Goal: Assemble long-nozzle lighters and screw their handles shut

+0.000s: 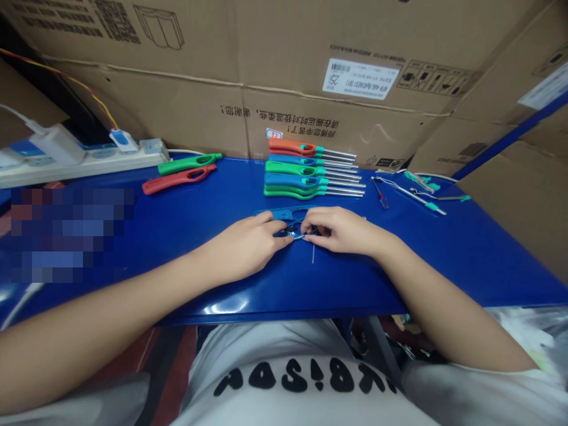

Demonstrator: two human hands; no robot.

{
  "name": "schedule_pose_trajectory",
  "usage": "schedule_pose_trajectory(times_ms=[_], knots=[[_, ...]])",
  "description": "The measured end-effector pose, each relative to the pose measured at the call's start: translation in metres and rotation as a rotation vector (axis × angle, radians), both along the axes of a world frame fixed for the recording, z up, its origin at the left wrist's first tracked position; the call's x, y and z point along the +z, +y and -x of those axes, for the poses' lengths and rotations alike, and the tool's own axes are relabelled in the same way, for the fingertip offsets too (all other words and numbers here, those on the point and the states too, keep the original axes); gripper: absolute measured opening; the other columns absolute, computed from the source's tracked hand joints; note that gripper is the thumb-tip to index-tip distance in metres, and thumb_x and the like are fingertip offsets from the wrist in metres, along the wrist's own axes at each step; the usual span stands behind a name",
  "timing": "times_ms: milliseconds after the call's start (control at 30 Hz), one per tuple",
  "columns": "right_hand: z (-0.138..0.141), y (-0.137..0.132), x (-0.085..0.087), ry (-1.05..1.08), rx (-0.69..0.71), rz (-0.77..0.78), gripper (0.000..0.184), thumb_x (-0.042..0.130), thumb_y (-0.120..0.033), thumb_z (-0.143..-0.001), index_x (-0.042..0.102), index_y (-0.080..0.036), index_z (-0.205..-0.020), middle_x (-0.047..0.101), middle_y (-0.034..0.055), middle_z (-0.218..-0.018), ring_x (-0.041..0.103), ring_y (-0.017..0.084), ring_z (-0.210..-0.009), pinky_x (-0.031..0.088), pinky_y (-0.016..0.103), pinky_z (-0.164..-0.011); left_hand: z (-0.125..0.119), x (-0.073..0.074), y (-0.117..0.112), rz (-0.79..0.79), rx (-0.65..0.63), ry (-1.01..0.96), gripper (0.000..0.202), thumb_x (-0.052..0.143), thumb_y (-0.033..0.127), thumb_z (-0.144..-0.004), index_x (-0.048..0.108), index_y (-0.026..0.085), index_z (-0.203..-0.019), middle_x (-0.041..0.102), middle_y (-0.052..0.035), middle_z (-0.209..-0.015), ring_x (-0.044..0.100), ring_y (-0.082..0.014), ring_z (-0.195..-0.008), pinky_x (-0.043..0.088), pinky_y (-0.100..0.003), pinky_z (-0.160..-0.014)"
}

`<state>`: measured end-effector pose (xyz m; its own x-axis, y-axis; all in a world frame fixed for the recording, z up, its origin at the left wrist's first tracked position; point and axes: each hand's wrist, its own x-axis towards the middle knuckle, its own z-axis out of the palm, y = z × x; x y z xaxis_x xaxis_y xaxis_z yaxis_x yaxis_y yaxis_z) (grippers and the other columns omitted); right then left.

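Note:
My left hand [252, 245] and my right hand [344, 231] meet at the middle of the blue table, fingertips almost touching. Between them is a small shiny part [299, 236], too small to name. Thumb and fingers of each hand pinch at it from either side. Just behind the fingers lies a blue lighter shell half [277, 215], its finger loop partly covered by my right hand. Below my right fingertips a thin, pale strip [313, 254] points toward me.
Several finished-looking long-nosed lighters [290, 167] lie stacked behind my hands. Green [184, 164] and red [177, 179] lighter shells rest left, near a power strip [95, 158]. A small screwdriver [380, 195] and metal lighter tubes [419, 197] lie right. Cardboard [190, 89] walls the back.

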<state>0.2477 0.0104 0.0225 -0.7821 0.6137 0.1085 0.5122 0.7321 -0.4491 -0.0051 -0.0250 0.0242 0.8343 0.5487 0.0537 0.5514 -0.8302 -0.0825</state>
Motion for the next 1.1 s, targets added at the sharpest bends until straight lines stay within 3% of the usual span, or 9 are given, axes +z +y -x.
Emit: schedule_pose_trajectory(times_ms=[200, 433, 767, 1100], knots=[[0.0017, -0.0015, 0.0001, 0.020, 0.002, 0.008, 0.006, 0.064, -0.017, -0.092, 0.069, -0.018, -0.095, 0.068, 0.0058, -0.097, 0.061, 0.015, -0.077, 0.045, 0.028, -0.073, 0.0005, -0.0012, 0.0000, 0.006, 0.000, -0.020, 0.041, 0.052, 0.012, -0.097, 0.067, 0.019, -0.135, 0.067, -0.0141, -0.128, 0.059, -0.0291, -0.109, 0.051, -0.041, -0.096], [0.0026, -0.0021, 0.0009, 0.019, -0.007, 0.006, 0.008, 0.064, -0.013, -0.088, 0.066, -0.017, -0.095, 0.067, 0.0032, -0.093, 0.054, 0.012, -0.069, 0.041, 0.024, -0.065, 0.0009, 0.0004, 0.0000, -0.008, 0.001, 0.015, 0.043, 0.051, 0.013, -0.098, 0.065, 0.020, -0.138, 0.066, -0.0141, -0.129, 0.059, -0.0295, -0.113, 0.053, -0.042, -0.096], [0.0052, -0.0029, 0.0000, 0.026, 0.007, 0.034, 0.011, 0.063, -0.012, -0.090, 0.069, -0.017, -0.098, 0.068, 0.0056, -0.100, 0.058, 0.013, -0.072, 0.046, 0.026, -0.070, 0.0001, 0.0002, -0.0003, -0.011, 0.009, -0.007, 0.042, 0.051, 0.013, -0.098, 0.067, 0.021, -0.136, 0.066, -0.0146, -0.129, 0.061, -0.0295, -0.112, 0.055, -0.043, -0.096], [0.0045, -0.0020, -0.0012, 0.056, 0.009, 0.034, 0.014, 0.065, -0.009, -0.088, 0.070, -0.015, -0.099, 0.067, 0.0047, -0.099, 0.056, 0.010, -0.068, 0.044, 0.024, -0.065, 0.0015, -0.0036, 0.0044, 0.042, 0.010, -0.154, 0.032, 0.049, 0.019, -0.101, 0.070, 0.020, -0.125, 0.071, -0.0097, -0.120, 0.063, -0.0256, -0.111, 0.054, -0.040, -0.098]])
